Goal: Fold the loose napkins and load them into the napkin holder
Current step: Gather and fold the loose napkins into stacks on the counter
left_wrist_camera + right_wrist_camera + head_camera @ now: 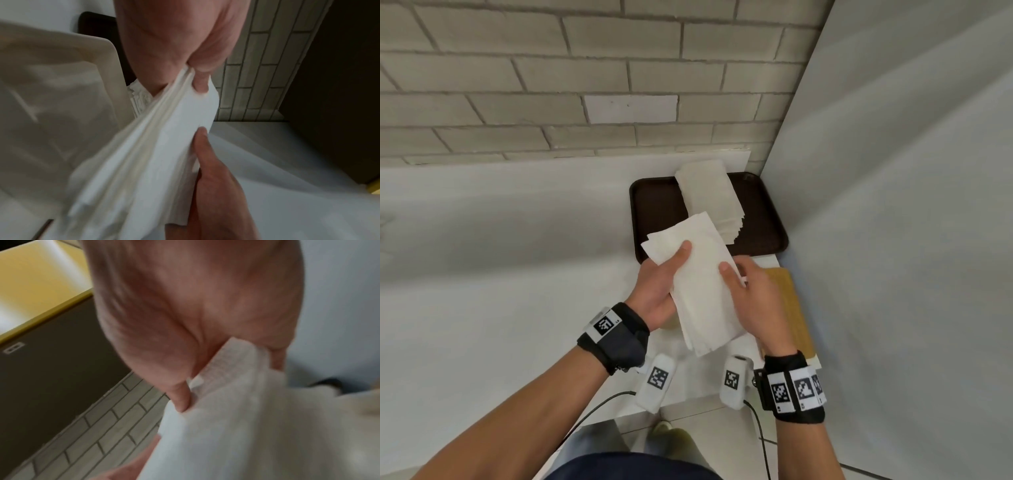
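Observation:
Both hands hold one bundle of white napkins [702, 291] in the air above the white counter. My left hand [671, 270] grips its left edge, thumb on top and fingers underneath. On the right edge my right hand [739, 284] grips the same way. In the left wrist view the layered napkins [144, 154] are pinched under my left thumb [200, 81]. The right wrist view has my right thumb [180, 399] pressing on the napkins [246, 426]. A cream container [61, 81], seemingly the napkin holder, sits just beneath the bundle; the head view hides most of it.
A dark brown tray [654, 205] at the back of the counter carries a tall stack of flat napkins [709, 195]. A yellow-brown board [791, 301] lies at the right, against a white wall panel [893, 205]. A brick wall [551, 85] backs the counter.

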